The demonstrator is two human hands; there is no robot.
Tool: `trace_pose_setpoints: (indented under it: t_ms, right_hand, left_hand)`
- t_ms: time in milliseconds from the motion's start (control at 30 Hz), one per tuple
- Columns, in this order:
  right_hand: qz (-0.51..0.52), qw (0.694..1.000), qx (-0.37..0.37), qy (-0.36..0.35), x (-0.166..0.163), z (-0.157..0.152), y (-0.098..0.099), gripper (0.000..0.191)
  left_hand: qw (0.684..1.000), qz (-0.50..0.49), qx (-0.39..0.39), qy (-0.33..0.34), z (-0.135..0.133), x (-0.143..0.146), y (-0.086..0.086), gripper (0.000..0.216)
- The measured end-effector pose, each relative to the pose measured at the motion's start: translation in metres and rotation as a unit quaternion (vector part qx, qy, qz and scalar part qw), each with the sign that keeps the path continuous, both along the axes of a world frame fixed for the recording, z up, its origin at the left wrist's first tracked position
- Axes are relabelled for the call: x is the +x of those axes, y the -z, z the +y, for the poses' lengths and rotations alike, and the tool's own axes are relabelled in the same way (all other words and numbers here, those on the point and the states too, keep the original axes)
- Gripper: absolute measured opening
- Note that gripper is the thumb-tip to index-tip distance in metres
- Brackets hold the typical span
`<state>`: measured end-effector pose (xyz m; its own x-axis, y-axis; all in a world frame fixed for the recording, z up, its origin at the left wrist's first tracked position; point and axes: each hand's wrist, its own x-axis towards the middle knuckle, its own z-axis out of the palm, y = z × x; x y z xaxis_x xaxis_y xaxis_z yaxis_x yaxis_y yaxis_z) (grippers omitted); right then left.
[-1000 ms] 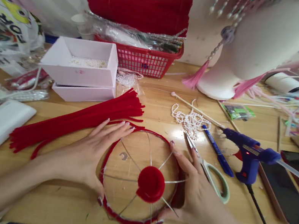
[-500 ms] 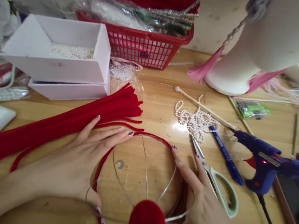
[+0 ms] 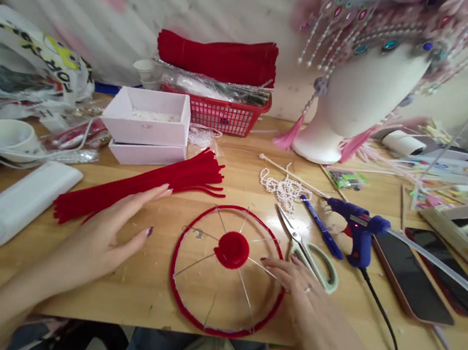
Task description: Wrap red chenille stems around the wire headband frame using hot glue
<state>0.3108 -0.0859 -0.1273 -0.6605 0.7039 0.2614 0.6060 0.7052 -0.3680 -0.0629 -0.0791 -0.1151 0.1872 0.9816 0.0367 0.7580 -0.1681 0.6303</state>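
A wire hoop [image 3: 174, 261] wrapped in red fuzzy stem lies near the table's front edge. Thin wire spokes join it to a round red fuzzy centre piece [image 3: 233, 250]. To its left, my left hand [image 3: 116, 226] is open and holds nothing, its fingertips over a bundle of red pipe cleaners [image 3: 143, 177]. My right hand [image 3: 306, 302] rests at the hoop's right side with its fingers stretched across the rim and the thumb spread away. The fingers cover part of that rim and some spokes.
Right of the hoop lie green-handled scissors [image 3: 321, 267], a blue pen [image 3: 322, 227], a blue glue gun [image 3: 360, 230] and phones [image 3: 412, 279]. Behind are a pearl string [image 3: 285, 190], white boxes [image 3: 145, 126], a red basket [image 3: 226, 118] and a mannequin head [image 3: 356, 100]. A white power strip [image 3: 29, 205] sits left.
My left hand has let go of the hoop and moved left. My right hand has loosened, with its thumb out. The red centre piece now appears mid-hoop, and the camera view is wider and higher.
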Motion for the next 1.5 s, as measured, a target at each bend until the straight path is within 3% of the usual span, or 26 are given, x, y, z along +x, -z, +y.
trace_pose_setpoints:
  t_ms: [100, 133, 233, 267, 333, 433, 567, 833, 933, 1033, 1133, 1200, 1300, 1367, 1467, 1500]
  right_hand:
    - [-0.014, 0.999, -0.041, -0.021, 0.021, 0.009, -0.015, 0.076]
    - [-0.015, 0.998, -0.055, -0.001, 0.026, 0.015, -0.019, 0.077]
    - [-0.010, 0.996, -0.080, 0.031, 0.025, 0.035, -0.021, 0.126]
    - [-0.006, 0.996, -0.093, 0.015, 0.020, 0.042, -0.020, 0.141]
    - [0.015, 0.990, -0.135, -0.047, 0.007, 0.055, -0.015, 0.150]
    - [0.054, 0.973, -0.195, -0.111, -0.009, 0.071, -0.008, 0.144]
    - [0.037, 0.969, -0.220, -0.111, -0.008, 0.080, -0.004, 0.139]
    - [-0.007, 0.971, -0.229, -0.064, -0.011, 0.078, -0.009, 0.137]
    - [0.061, 0.960, -0.268, -0.045, -0.013, 0.079, -0.004, 0.110]
    - [0.189, 0.942, -0.276, 0.026, -0.015, 0.067, 0.000, 0.065]
    - [0.259, 0.928, -0.255, 0.075, -0.019, 0.039, -0.011, 0.054]
    - [0.215, 0.942, -0.249, 0.069, -0.020, 0.020, -0.024, 0.054]
    - [0.135, 0.959, -0.240, 0.063, -0.015, 0.009, -0.041, 0.033]
    - [0.131, 0.967, -0.192, 0.101, -0.006, 0.018, -0.039, 0.034]
    - [0.176, 0.968, -0.064, 0.165, 0.006, 0.046, -0.020, 0.034]
    - [0.158, 0.976, -0.046, 0.141, 0.007, 0.055, -0.012, 0.056]
  left_hand:
    - [0.997, -0.077, -0.009, -0.016, -0.043, 0.013, 0.009, 0.072]
    - [0.996, -0.078, -0.020, -0.037, -0.055, 0.023, 0.014, 0.079]
    - [0.996, -0.065, -0.021, -0.059, -0.075, 0.060, 0.029, 0.120]
    - [0.996, -0.066, -0.012, -0.058, -0.075, 0.071, 0.033, 0.130]
    - [0.996, -0.071, 0.019, -0.055, -0.068, 0.087, 0.040, 0.146]
    - [0.995, -0.065, 0.041, -0.064, -0.053, 0.095, 0.045, 0.156]
    - [0.996, -0.016, 0.037, -0.081, -0.048, 0.092, 0.048, 0.163]
    - [0.997, 0.003, 0.056, -0.050, -0.042, 0.089, 0.057, 0.164]
    - [0.998, -0.012, 0.034, -0.053, -0.031, 0.083, 0.050, 0.161]
    - [0.992, -0.057, 0.074, -0.085, -0.024, 0.073, 0.034, 0.139]
    - [0.977, -0.109, 0.142, -0.116, -0.026, 0.063, 0.021, 0.101]
    - [0.971, -0.128, 0.148, -0.134, -0.032, 0.056, 0.019, 0.083]
    - [0.975, -0.145, 0.104, -0.136, -0.041, 0.047, 0.025, 0.070]
    - [0.984, -0.127, 0.070, -0.105, -0.043, 0.043, 0.031, 0.074]
    - [0.997, -0.065, 0.007, -0.032, -0.035, 0.039, 0.036, 0.109]
    - [0.999, -0.044, -0.017, -0.010, -0.029, 0.039, 0.037, 0.125]
